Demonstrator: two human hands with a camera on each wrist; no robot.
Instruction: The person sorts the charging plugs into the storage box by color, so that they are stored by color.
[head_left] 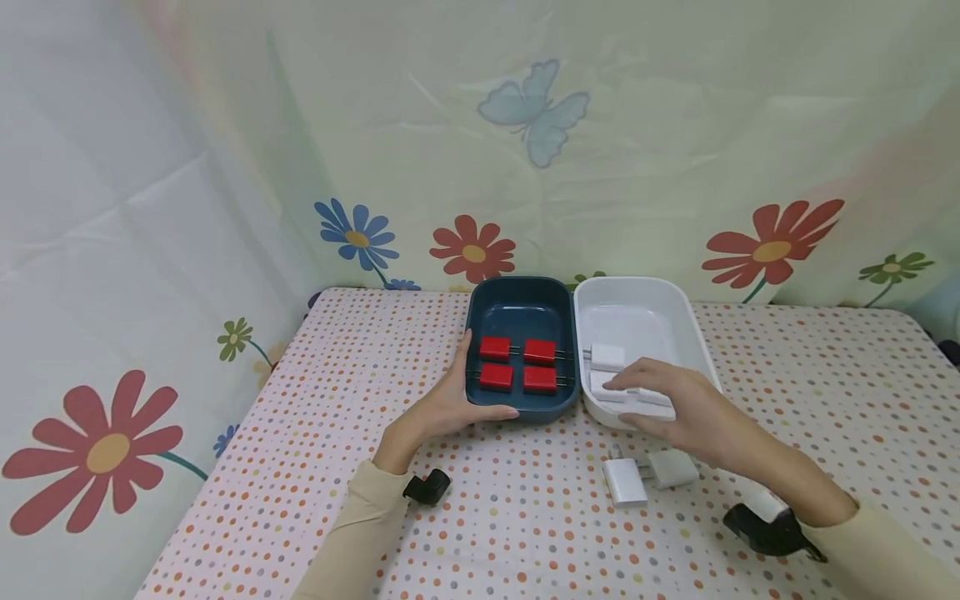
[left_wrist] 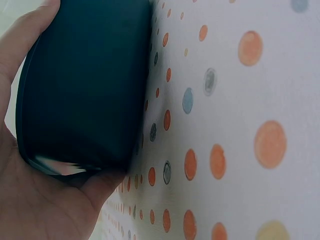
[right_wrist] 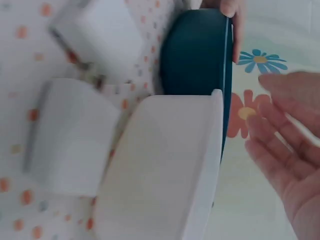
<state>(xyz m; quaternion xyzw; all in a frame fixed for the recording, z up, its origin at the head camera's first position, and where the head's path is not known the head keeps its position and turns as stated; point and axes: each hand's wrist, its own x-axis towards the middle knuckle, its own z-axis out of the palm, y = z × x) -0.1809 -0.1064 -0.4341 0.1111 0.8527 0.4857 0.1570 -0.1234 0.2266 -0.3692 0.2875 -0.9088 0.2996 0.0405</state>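
Observation:
My left hand grips the near left corner of a dark blue tray, thumb along its front wall and fingers along its side. Red plug adapters with metal prongs lie in two rows inside it. Over the near part of a white tray, my right hand hovers with relaxed, parted fingers and nothing between them, as the right wrist view also shows. White plug adapters lie in that tray, partly hidden by this hand. Just in front of it, two more white adapters lie on the table.
The two trays stand side by side near the far edge of a dotted tablecloth. Behind them hangs a flowered curtain, which also closes off the left side.

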